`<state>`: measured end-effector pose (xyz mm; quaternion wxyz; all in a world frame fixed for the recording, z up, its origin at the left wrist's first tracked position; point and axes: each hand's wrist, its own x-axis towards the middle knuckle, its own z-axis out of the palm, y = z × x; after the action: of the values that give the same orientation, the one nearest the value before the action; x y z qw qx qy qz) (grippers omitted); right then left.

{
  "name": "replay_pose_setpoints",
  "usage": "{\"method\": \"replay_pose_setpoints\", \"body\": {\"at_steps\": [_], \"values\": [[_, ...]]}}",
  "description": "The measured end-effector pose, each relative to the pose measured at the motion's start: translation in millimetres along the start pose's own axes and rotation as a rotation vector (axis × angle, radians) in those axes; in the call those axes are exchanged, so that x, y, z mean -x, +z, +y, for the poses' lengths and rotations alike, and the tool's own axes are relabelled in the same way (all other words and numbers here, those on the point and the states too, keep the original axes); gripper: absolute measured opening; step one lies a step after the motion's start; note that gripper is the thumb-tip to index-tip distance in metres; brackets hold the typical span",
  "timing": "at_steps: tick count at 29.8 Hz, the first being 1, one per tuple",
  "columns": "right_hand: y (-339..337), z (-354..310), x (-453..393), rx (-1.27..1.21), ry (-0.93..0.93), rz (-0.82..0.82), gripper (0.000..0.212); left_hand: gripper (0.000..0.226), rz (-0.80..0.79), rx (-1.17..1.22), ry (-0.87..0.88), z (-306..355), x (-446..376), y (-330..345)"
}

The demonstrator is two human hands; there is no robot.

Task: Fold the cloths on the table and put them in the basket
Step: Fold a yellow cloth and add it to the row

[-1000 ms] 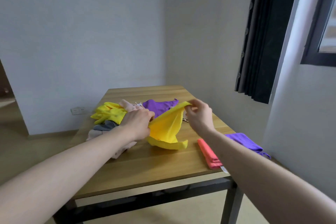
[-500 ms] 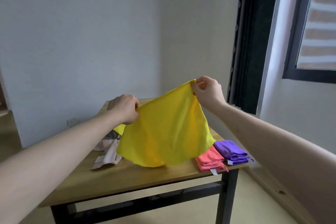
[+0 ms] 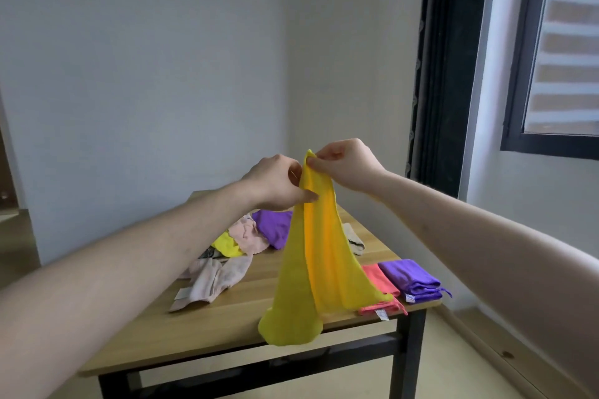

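Held up above the tabletop (image 3: 227, 317): yellow cloth (image 3: 319, 269), top edge pinched in the grip of both the left hand (image 3: 275, 183) and right hand (image 3: 348, 163), draped down toward the near edge. Near the right corner, 2 folded cloths touching: red cloth (image 3: 377, 278), purple cloth (image 3: 411, 278). Toward the far edge, unfolded pile (image 3: 240, 243)

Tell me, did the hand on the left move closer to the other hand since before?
Yes. The left hand moved right across the table, toward the curtain, and now nearly touches the right hand. Both pinch the yellow cloth at the top.
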<state>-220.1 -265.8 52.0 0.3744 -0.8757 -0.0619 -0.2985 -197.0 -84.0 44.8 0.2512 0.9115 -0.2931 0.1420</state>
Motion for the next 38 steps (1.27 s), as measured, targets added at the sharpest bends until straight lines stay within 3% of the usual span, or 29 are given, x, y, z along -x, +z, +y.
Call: {"method": "replay_pose_setpoints", "body": {"at_steps": [2,8,14,19,25,31,38], "values": [[-2.8,-0.4,0.7,0.003,0.007,-0.015,0.028,0.015,0.057,0.009,0.006,-0.7,-0.4,-0.2],[-14.6,4.8,12.3,-0.046,0.102,-0.154,0.025,0.010,0.087,0.212,-0.050,3.0,-0.7,-6.5],[-12.5,18.3,39.3,-0.069,0.180,-0.392,0.028,0.017,0.001,0.359,-0.172,13.4,-6.5,-14.4],[-6.5,15.7,59.8,-0.119,0.204,-0.550,0.036,0.021,0.028,0.383,-0.200,23.0,-8.3,-20.3],[2.4,7.2,68.0,-0.075,0.211,-0.557,0.033,0.014,-0.124,0.276,-0.139,36.4,-5.6,-30.9],[2.2,32.2,65.2,0.068,0.244,-0.515,0.024,0.022,0.023,0.228,-0.095,33.3,-9.2,-49.9],[-16.5,53.1,58.5,0.506,0.176,-0.426,0.033,0.021,0.131,0.224,-0.154,7.6,-14.8,-61.8]]}}
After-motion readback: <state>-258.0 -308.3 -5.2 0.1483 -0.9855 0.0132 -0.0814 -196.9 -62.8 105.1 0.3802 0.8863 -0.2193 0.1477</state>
